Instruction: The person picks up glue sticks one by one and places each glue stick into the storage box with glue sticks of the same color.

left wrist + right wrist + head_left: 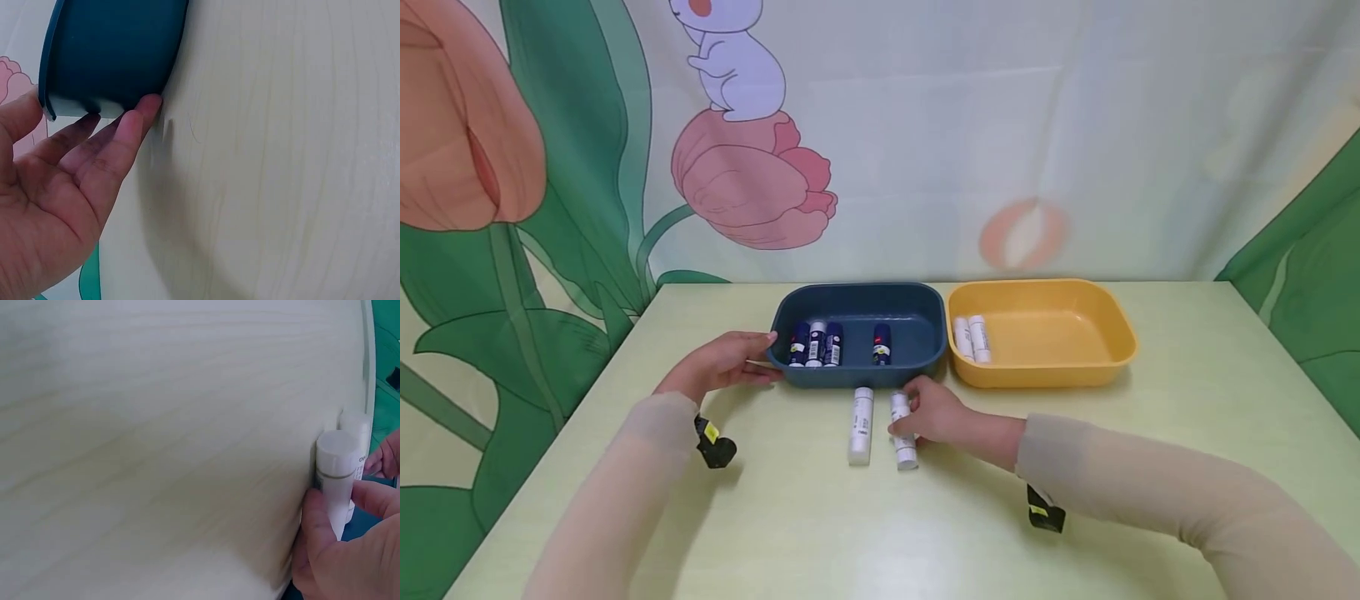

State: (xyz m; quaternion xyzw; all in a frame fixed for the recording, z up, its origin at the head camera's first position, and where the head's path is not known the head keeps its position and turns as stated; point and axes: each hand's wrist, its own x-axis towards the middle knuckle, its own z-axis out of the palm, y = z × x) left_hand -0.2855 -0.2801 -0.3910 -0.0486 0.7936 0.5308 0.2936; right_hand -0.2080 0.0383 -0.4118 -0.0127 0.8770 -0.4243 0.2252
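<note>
My left hand [722, 362] holds the left end of a dark blue tray [850, 379], the thumb at its rim and the fingers against the outer wall [115, 75]. Just in front of that tray, my right hand [936, 412] pinches a white glue stick [906, 457] between thumb and fingers; its capped end [337, 453] faces the right wrist camera. Beside it on the left lies another white glue stick [861, 429], apart from the hand. Inside the blue tray several glue sticks lie on the left, one of them white-capped [816, 343], and a dark one [882, 344] lies right of centre.
A yellow tray [1045, 377] stands right of the blue one, with two white glue sticks [980, 339] at its left end. Both trays are near the back of the pale table [790, 517]. Behind hangs a printed curtain [910, 167].
</note>
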